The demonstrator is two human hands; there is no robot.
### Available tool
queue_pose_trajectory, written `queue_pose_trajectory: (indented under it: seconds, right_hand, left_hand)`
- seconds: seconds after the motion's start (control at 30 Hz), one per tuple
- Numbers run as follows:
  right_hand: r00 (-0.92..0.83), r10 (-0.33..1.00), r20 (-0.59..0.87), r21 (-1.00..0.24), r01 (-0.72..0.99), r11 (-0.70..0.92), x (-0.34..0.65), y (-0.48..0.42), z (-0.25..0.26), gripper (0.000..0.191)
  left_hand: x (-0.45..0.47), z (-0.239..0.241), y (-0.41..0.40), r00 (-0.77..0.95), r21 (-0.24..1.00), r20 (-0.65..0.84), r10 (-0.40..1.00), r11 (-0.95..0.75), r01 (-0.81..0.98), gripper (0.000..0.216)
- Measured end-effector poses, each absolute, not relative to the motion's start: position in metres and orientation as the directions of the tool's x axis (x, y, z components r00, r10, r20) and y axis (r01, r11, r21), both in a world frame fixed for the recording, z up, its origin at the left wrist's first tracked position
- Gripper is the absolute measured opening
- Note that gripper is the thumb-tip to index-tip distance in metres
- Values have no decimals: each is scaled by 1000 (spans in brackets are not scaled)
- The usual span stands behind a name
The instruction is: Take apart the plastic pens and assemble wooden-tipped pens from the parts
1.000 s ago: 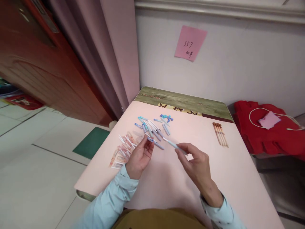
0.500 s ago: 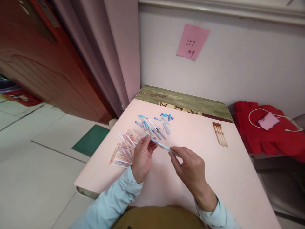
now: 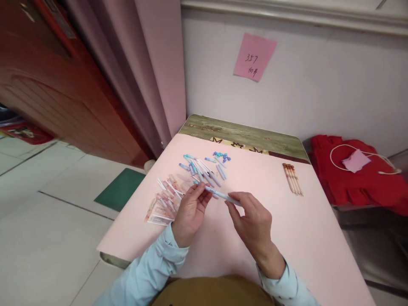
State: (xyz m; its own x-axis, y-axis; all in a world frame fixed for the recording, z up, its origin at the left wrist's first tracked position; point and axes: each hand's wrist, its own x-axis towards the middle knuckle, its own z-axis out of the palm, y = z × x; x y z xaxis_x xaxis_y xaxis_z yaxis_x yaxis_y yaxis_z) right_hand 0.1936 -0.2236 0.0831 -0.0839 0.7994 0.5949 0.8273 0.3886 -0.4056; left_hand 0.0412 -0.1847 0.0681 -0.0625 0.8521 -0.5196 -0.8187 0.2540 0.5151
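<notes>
A pale blue pen (image 3: pixel 222 196) is held between my two hands above the table. My left hand (image 3: pixel 192 212) pinches its blue upper end, where a small blue tip sticks out past the fingers. At the other end, my right hand (image 3: pixel 251 216) grips the light barrel between thumb and fingers. Just beyond lie loose pen parts (image 3: pixel 202 169): blue and grey barrels and white refills. Small blue and purple pen toppers (image 3: pixel 222 156) are gathered behind them. Close to my left wrist is a pile of clear and pinkish wrappers with white strips (image 3: pixel 164 202).
Several brown-topped pens (image 3: pixel 292 179) lie side by side on the right of the pink-covered table (image 3: pixel 302 242). Past the right edge are a red cloth (image 3: pixel 328 178) and a white cable (image 3: pixel 338 147). A wall with a pink note (image 3: pixel 255 57) stands behind; a curtain (image 3: pixel 159 63) hangs left.
The blue end in my left hand now meets the barrel more closely, and a small blue tip shows beyond my fingers. Both hands stay in nearly the same place; the view shifts slightly.
</notes>
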Motion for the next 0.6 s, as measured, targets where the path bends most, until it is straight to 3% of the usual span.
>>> queue_pose_trajectory:
  seconds: [0.2, 0.6]
  right_hand:
    - [-75, 793, 605, -413, 822, 393, 193, -225, 83, 7]
    - [-79, 782, 618, -380, 841, 385, 192, -229, 81, 11]
  left_hand:
    - [44, 74, -186, -16, 432, -557, 830, 274, -859, 9]
    - [53, 75, -194, 1, 480, -542, 840, 311, -820, 15]
